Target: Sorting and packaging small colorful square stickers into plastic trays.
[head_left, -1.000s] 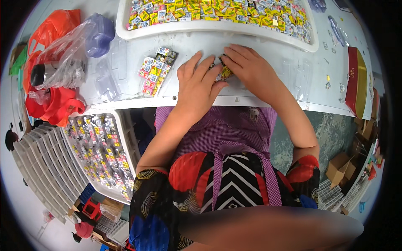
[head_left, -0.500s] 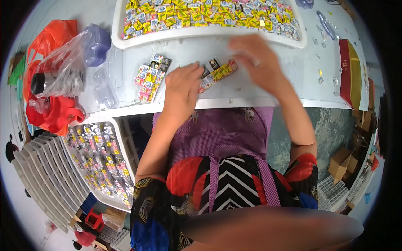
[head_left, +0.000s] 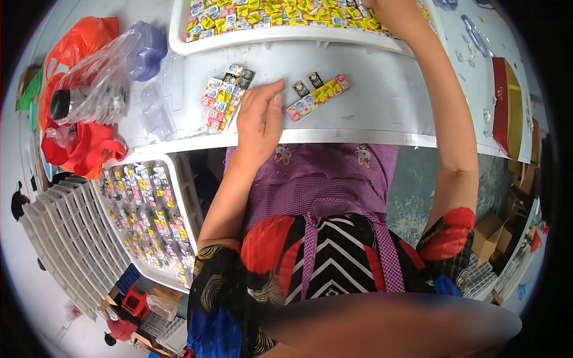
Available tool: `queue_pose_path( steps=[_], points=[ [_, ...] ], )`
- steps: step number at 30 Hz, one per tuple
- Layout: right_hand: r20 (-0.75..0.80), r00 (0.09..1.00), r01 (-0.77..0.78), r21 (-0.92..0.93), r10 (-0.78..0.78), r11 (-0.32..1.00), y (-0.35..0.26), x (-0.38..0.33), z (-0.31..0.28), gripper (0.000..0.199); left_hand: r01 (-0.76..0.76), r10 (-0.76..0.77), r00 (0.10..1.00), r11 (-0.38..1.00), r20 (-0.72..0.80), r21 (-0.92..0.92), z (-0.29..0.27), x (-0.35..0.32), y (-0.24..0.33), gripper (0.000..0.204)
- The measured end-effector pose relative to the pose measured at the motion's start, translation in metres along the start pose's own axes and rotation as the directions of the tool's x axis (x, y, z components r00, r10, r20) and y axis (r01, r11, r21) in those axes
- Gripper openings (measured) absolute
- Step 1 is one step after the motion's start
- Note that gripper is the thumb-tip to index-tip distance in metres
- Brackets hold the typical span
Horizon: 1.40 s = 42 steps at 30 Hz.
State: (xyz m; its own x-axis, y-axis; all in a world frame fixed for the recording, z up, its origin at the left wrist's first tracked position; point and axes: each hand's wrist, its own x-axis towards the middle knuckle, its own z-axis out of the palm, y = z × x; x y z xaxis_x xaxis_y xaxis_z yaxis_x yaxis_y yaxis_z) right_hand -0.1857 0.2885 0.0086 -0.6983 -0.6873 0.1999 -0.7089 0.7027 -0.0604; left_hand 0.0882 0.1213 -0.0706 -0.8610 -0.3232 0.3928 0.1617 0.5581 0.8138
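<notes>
1. Nearest the person, the left hand [head_left: 258, 116] lies flat on the white tabletop [head_left: 382, 113] close to its near edge, palm down, fingers loosely spread and holding nothing.
2. Just right of its fingertips lies a short row of small coloured packets [head_left: 316, 95]. Its near end all but touches the thumb side of that hand. The row's long axis runs slantwise, from the near-left end up toward the far right, so it points away from the left hand's fingers rather than across them.
3. On the other side of the left hand, just beside the knuckles, sits a block of stacked packets [head_left: 225, 96], apart from the row.
4. Farther off, the right hand [head_left: 397, 15] reaches over the near rim of the white tray [head_left: 286, 37] into its heap of loose packets. Its fingers are cut off by the picture's top edge, so I cannot tell whether they grip anything.
5. The left hand is plainly the nearer one to the row.
</notes>
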Motion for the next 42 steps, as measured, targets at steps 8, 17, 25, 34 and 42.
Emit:
queue_pose_path(
  steps=[8, 17, 25, 34, 42],
  points=[
    [-0.011, 0.992, 0.123, -0.112, -0.125, 0.986, -0.012, -0.002, 0.001, 0.012, -0.211, 0.179, 0.973, 0.944, 0.146, 0.252, 0.004, 0.005, 0.004, 0.028],
    [-0.052, 0.998, -0.026, 0.222, 0.039, 0.975, -0.01, -0.015, -0.027, 0.024, -0.228, 0.128, 0.958, 0.882, 0.256, 0.412, 0.012, -0.003, 0.008, 0.035],
    [0.039, 0.972, 0.14, 0.696, -0.232, 0.704, -0.084, -0.079, 0.003, 0.01, -0.226, 0.152, 0.965, 0.899, 0.215, 0.376, 0.01, -0.003, 0.006, 0.031],
    [-0.04, 0.9, 0.371, 0.592, -0.434, 0.715, -0.094, -0.08, 0.046, 0.003, -0.252, 0.204, 0.965, 0.898, 0.165, 0.36, 0.014, -0.003, 0.005, 0.026],
    [0.029, 0.828, 0.463, 0.529, -0.56, 0.711, -0.093, -0.078, 0.042, 0.01, -0.251, 0.214, 0.966, 0.904, 0.143, 0.347, 0.014, -0.004, 0.004, 0.025]
  ],
)
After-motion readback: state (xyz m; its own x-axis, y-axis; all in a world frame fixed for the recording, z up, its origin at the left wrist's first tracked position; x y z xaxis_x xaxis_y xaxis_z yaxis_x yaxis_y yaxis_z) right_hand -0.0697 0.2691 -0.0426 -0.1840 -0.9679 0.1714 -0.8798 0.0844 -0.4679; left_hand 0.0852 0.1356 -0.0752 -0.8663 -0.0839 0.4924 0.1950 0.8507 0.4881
